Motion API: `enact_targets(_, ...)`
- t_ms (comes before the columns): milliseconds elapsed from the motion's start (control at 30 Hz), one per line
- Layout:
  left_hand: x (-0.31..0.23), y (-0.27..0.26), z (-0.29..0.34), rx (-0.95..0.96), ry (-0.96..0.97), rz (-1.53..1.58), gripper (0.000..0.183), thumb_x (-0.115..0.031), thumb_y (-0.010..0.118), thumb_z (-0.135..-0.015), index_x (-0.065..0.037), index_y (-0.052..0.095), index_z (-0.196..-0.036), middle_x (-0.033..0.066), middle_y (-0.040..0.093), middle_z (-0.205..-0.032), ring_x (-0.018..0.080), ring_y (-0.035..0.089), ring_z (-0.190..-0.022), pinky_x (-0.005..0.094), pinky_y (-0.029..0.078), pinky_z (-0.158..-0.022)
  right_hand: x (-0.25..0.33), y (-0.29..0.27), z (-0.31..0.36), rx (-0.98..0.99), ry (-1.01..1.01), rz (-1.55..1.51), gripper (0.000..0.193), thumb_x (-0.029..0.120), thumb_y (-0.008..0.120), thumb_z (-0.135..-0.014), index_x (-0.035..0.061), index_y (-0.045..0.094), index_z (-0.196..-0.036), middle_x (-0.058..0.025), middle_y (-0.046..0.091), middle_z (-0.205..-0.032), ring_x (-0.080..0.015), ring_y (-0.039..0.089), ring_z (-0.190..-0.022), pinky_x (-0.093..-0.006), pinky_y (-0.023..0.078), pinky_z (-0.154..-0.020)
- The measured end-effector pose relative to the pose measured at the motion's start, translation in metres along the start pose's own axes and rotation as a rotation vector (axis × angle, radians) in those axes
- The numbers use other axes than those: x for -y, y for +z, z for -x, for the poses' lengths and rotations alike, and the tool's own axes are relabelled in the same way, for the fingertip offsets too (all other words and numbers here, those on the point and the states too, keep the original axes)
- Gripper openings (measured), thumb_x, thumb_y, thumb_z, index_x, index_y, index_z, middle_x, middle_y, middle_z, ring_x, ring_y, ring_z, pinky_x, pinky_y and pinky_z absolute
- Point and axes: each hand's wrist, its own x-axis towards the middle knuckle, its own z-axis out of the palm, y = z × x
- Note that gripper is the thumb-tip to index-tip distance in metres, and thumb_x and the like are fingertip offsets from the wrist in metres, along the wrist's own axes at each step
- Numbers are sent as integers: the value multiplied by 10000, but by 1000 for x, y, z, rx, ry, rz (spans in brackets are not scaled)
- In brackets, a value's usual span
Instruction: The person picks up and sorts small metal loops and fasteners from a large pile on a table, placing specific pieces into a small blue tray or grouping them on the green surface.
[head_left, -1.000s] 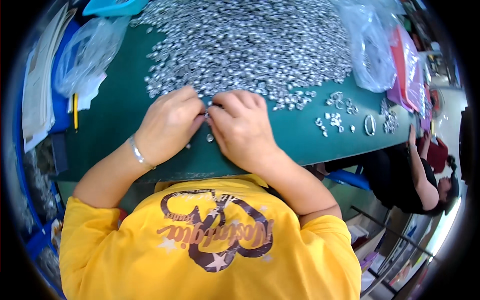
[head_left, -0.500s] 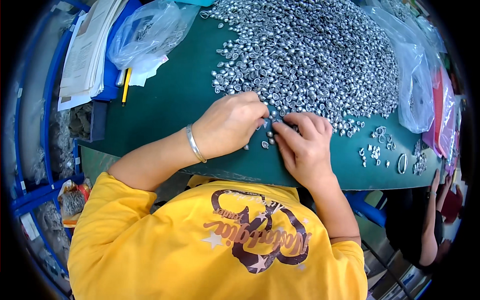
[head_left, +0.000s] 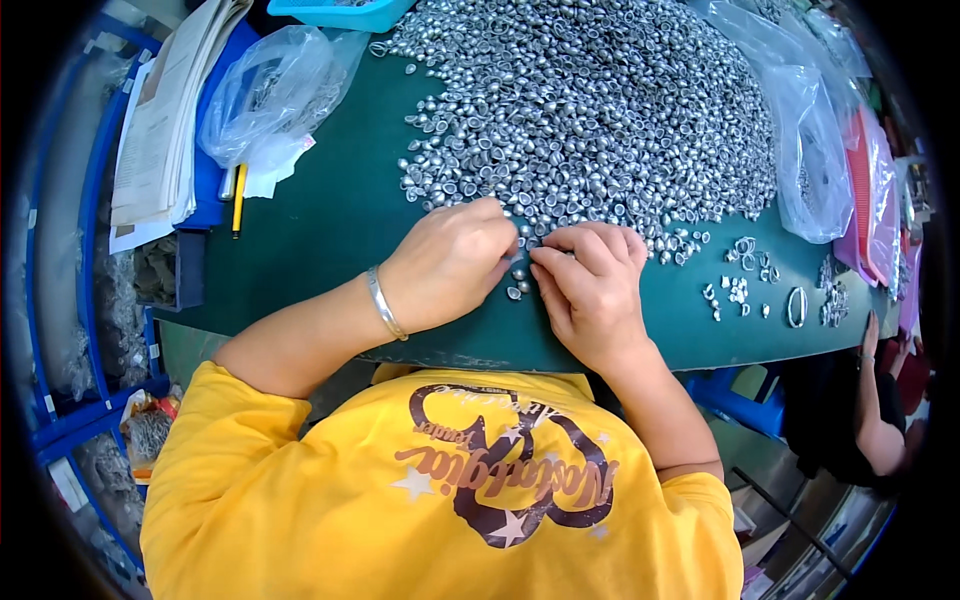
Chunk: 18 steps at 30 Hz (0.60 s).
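A large heap of small silver teardrop-shaped metal pieces (head_left: 600, 120), many of them hollow cups, spreads over the green tabletop (head_left: 300, 260). At the heap's near edge, my left hand (head_left: 452, 262) is closed, fingers curled down with the tips hidden. Close beside it, my right hand (head_left: 597, 290) has its thumb and forefinger drawn together among the nearest pieces. Whatever either hand pinches is too small or too covered to make out. A few loose metal pieces (head_left: 516, 292) lie on the table between my two hands.
Metal rings and small cast parts (head_left: 740, 290) lie to the right. A clear plastic bag (head_left: 815, 165) and a red-pink tray (head_left: 868, 200) stand beyond. Papers (head_left: 165, 130), a yellow pencil (head_left: 239, 200) and another bag (head_left: 275, 90) are at left. A co-worker's arm (head_left: 875, 400) shows at far right.
The whole view has shifted slightly, bringing more of a blue tray in at the top. My hands stay at the heap's edge, with slightly changed finger positions.
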Motion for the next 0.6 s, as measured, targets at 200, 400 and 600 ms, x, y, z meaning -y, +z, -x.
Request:
enact_targets(200, -2, 2, -2, -36, 89, 20, 177, -35, 682, -655, -41, 584, -803, 88, 511, -778, 266, 548, -701, 344, 452, -604, 0, 1, 1, 0, 58, 19, 112, 77, 654, -682, 77, 617, -788, -18, 559, -849, -199, 528, -847, -370, 322, -781)
enact_targets(400, -1, 13, -9, -102, 197, -50, 85, -49, 623, -694, -40, 543, -719, 81, 484, -739, 249, 530, -675, 352, 418, -580, 0, 1, 2, 25, 79, 36, 124, 70, 655, -671, 67, 620, -789, -18, 557, -852, -199, 524, -864, -380, 319, -785)
enact_targets(600, -4, 11, -15, -68, 203, -150, 31, -52, 547, -736, -43, 529, -713, 78, 469, -745, 246, 509, -716, 353, 376, -630, 0, -1, 0, 53, 85, 18, 134, 74, 654, -658, 68, 621, -788, -18, 553, -867, -198, 517, -875, -384, 316, -791)
